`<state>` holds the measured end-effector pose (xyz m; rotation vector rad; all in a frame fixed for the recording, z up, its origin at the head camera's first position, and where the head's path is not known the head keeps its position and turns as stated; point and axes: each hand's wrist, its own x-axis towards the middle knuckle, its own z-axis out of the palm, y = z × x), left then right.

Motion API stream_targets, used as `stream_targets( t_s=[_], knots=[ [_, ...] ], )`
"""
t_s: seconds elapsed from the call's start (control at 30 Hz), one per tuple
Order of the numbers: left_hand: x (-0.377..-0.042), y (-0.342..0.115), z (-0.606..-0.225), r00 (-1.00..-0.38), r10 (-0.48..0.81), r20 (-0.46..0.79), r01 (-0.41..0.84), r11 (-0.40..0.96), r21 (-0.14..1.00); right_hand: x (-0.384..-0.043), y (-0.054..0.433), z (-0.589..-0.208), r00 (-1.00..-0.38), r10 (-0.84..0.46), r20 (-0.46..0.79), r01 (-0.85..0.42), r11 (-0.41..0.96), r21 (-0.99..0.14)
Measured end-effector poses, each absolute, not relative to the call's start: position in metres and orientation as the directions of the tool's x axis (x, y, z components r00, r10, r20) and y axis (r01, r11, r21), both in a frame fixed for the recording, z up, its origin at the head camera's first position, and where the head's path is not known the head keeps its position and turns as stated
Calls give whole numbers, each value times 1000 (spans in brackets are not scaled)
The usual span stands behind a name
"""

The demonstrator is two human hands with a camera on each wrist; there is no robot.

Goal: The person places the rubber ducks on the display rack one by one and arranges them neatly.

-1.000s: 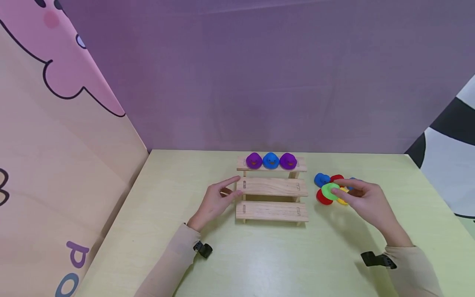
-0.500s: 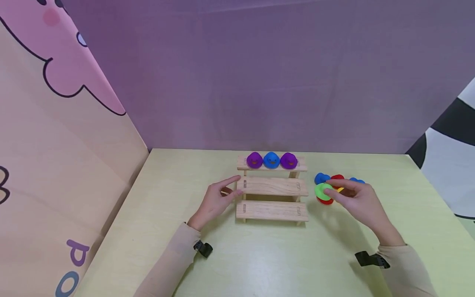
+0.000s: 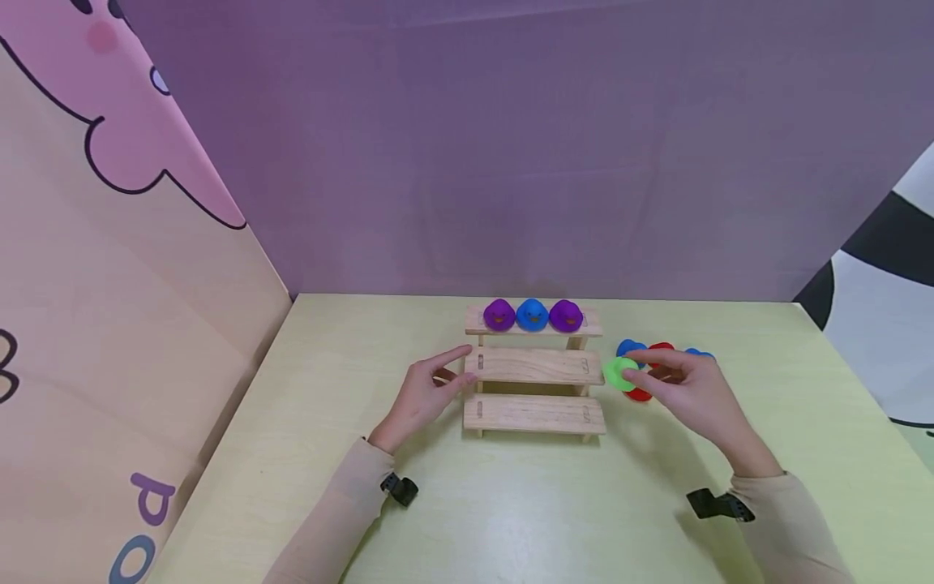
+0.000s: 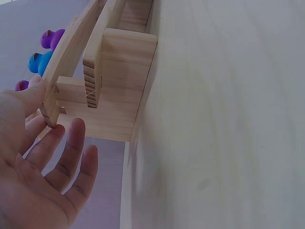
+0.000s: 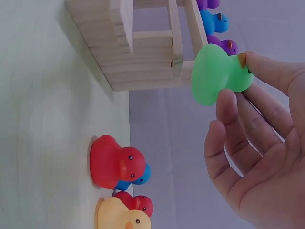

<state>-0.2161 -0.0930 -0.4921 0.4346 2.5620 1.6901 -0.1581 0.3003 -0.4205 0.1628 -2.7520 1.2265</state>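
Note:
My right hand (image 3: 689, 396) pinches a light green rubber duck (image 5: 209, 78) by its head, between thumb and fingers. In the head view the duck hangs just off the right end of the middle step of a three-tier wooden stand (image 3: 536, 367). The left end of that same step is between the thumb and fingers of my left hand (image 3: 422, 404), the thumb on one side of the board in the left wrist view. Along the top tier sit a purple duck (image 3: 499, 315), a blue duck (image 3: 532, 315) and another purple duck (image 3: 566, 316). The two lower tiers bear nothing.
Right of the stand is a loose group of ducks on the table, partly behind my right hand: a red duck (image 5: 112, 162), a yellow duck (image 5: 114, 214), another red duck (image 5: 140, 202) and blue ducks (image 3: 629, 347). A purple backdrop (image 3: 511, 162) rises behind the table.
My right hand has carried the green duck leftward from over the duck group to the stand's right end. My left hand has stayed at the middle step.

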Motion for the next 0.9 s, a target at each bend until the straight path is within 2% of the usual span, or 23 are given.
stream_targets(
  t_s=[0.67, 0.9],
  knots=[
    [-216, -92, -493, -962, 250, 110, 201, 373, 906, -165, 273, -417, -985, -79, 156, -169, 655, -737],
    [-216, -93, -491, -959, 258, 115, 206, 362, 909, -170, 264, -418, -975, -116, 191, -221, 633, -742]
  ],
)
